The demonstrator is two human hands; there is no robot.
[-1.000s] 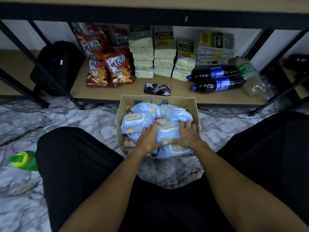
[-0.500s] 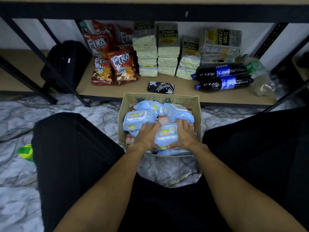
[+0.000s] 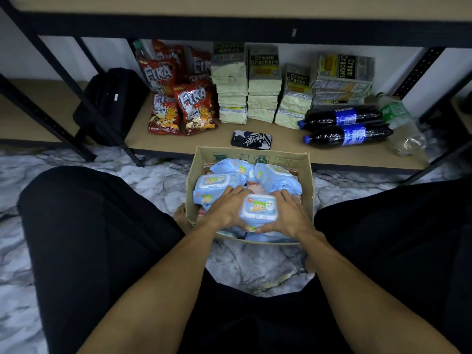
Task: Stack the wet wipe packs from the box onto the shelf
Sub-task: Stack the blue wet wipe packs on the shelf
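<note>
An open cardboard box [image 3: 309,200] stands on the marble floor in front of the low shelf [image 3: 288,152] and holds several light blue wet wipe packs. One wet wipe pack [image 3: 258,209] with a white lid sits between my hands at the near side of the box. My left hand [image 3: 224,208] grips its left side and my right hand [image 3: 290,213] grips its right side, thumbs meeting at its near edge. Other packs [image 3: 217,183] lie behind it, partly hidden.
On the shelf stand red snack bags [image 3: 194,108], stacked cream cracker packs [image 3: 263,90], two dark soda bottles [image 3: 347,132], a clear bottle [image 3: 401,123] and a phone [image 3: 251,140]. A black bag [image 3: 112,98] sits left. My legs flank the box.
Both hands have closed round one pack and raised it slightly above the others, nearer the box's front edge. The camera view has shifted a little.
</note>
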